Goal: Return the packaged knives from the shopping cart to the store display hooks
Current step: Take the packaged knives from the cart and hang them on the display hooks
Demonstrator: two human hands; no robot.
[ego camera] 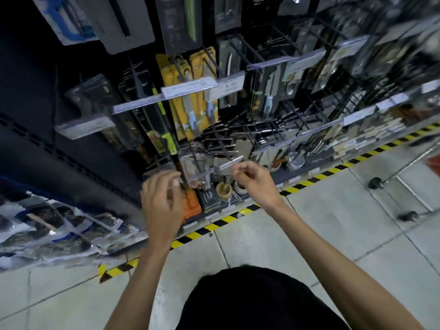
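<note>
From the head camera we look down a dark display wall hung with carded knives and kitchen tools, and both our arms reach toward its lower rows.

Our left hand (164, 201) hovers with the fingers loosely curled and the thumb raised. It sits just in front of a clear packaged knife (194, 166) on a low display hook (226, 152), but blur hides any contact, so we cannot tell whether it grips the pack or only steadies it.

Our right hand (252, 178) is pinched, thumb against fingertips, just beside the end of the price label strip (228, 163) that caps that hook. Whether anything lies inside the pinch we cannot say.

The clear pack hangs between our two hands, nearer the left one, with its top at the hook wire. We judge that this pack is being seated or has just been seated, so at least one return looks close to done.

Above it, the yellow carded knives (190, 91) and other packs fill their hooks.

The shopping cart (404, 177) shows only as wheels and a lower frame at the right edge, well apart from our hands. Its basket is out of view, so how many knives remain there cannot be judged.
</note>
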